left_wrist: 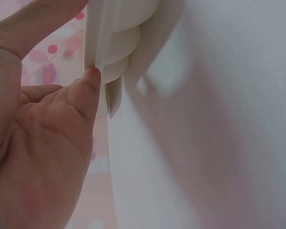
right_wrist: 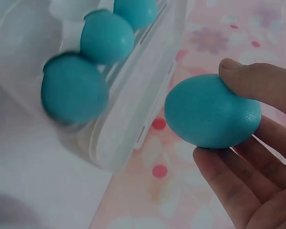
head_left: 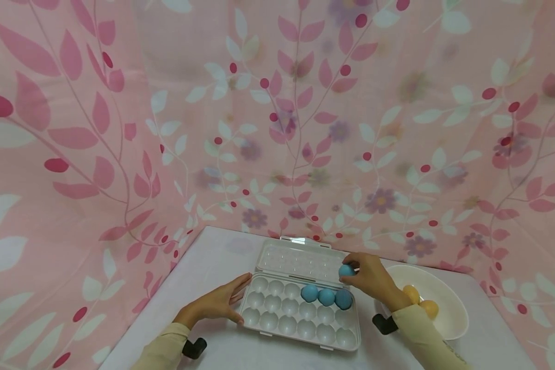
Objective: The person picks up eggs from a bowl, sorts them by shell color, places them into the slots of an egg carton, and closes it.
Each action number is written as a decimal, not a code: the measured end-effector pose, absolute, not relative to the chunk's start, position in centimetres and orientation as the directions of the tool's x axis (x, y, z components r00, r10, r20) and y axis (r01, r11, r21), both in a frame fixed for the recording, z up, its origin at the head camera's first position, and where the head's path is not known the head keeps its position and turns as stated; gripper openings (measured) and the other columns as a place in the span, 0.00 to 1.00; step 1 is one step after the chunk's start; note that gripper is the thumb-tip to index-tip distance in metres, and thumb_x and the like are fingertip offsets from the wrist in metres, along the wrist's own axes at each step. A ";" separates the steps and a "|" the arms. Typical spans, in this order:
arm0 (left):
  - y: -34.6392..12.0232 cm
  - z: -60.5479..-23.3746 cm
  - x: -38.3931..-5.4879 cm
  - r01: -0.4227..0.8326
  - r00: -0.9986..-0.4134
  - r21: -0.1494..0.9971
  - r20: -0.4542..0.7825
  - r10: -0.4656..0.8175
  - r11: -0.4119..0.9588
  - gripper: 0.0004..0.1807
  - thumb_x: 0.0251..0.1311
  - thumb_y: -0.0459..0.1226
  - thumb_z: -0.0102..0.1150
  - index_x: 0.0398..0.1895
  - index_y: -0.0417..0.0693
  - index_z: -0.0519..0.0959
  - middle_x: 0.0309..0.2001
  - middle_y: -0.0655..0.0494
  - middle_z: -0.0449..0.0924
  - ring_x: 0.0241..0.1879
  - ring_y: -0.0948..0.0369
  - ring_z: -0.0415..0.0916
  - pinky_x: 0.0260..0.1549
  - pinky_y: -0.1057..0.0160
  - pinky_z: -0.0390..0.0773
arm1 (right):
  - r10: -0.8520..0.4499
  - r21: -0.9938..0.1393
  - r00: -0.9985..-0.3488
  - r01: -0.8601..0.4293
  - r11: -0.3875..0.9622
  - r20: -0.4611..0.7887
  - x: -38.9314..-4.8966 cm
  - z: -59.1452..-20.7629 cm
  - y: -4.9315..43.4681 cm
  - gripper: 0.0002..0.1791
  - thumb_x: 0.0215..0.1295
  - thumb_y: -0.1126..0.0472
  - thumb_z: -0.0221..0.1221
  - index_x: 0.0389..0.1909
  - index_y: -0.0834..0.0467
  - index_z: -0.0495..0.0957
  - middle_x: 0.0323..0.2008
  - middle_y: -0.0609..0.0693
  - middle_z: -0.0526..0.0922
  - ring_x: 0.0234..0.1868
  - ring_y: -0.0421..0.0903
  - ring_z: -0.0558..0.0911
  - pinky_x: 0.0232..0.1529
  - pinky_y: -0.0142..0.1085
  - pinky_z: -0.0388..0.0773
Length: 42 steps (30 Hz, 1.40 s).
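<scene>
A white plastic egg tray (head_left: pixel 287 325) with rows of round hollows lies on the table, its clear lid (head_left: pixel 287 259) folded back behind it. Three blue eggs (head_left: pixel 326 297) sit at the right end of its far row. My right hand (head_left: pixel 372 277) pinches another blue egg (right_wrist: pixel 207 112) between thumb and fingertips, held above the tray's far right corner by the lid. At the tray's left end, my left hand (head_left: pixel 217 303) touches the edge with thumb and fingers spread fairly straight. In the left wrist view, a fingertip (left_wrist: pixel 91 74) rests against the tray's rim.
To the right stands a white oval bowl (head_left: pixel 455 308) with two yellow-orange eggs (head_left: pixel 429 309) inside, partly behind my right forearm. A white cloth covers the table (head_left: pixel 213 262). Pink leaf-patterned curtains (head_left: pixel 259 154) hang close around the back and sides.
</scene>
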<state>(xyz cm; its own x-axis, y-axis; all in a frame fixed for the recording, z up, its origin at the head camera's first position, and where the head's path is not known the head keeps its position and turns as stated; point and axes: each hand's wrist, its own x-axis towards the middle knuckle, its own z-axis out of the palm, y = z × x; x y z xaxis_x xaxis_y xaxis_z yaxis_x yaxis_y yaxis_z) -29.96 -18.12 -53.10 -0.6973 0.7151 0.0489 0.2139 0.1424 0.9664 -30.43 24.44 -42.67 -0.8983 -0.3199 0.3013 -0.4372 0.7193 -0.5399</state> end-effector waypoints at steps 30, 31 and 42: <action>-18.3 -53.3 -30.1 0.240 -0.705 0.954 0.046 0.708 0.178 0.68 0.41 0.29 0.77 0.77 0.39 0.34 0.77 0.41 0.35 0.75 0.47 0.38 0.67 0.55 0.59 | -0.364 -0.691 -0.886 -0.455 0.562 0.287 -31.4 -47.0 15.8 0.16 0.49 0.62 0.75 0.38 0.60 0.83 0.35 0.50 0.85 0.36 0.48 0.86 0.37 0.39 0.86; -18.3 -53.3 -30.1 0.240 -0.705 0.954 0.047 0.708 0.177 0.68 0.41 0.28 0.77 0.77 0.39 0.35 0.77 0.41 0.35 0.75 0.47 0.38 0.67 0.56 0.59 | -0.368 -0.691 -0.885 -0.455 0.562 0.283 -31.3 -47.1 15.6 0.16 0.49 0.62 0.75 0.39 0.60 0.83 0.36 0.50 0.85 0.36 0.48 0.86 0.37 0.40 0.86; -18.1 -53.2 -30.1 0.221 -0.719 0.957 0.028 0.694 0.190 0.67 0.41 0.26 0.76 0.77 0.38 0.35 0.77 0.40 0.35 0.75 0.46 0.39 0.67 0.53 0.59 | -0.418 -0.671 -0.870 -0.475 0.570 0.261 -31.2 -48.6 13.8 0.16 0.50 0.65 0.73 0.41 0.62 0.82 0.39 0.50 0.84 0.40 0.47 0.84 0.44 0.39 0.85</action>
<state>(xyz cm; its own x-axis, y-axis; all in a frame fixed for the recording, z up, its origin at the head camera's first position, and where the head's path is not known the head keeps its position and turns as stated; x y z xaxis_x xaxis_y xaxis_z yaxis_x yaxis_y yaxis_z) -30.06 -18.15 -53.18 -0.7190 0.6945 0.0278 0.2209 0.1903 0.9565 -31.18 13.77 -48.60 -0.8702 -0.4181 0.2608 -0.4748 0.5699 -0.6707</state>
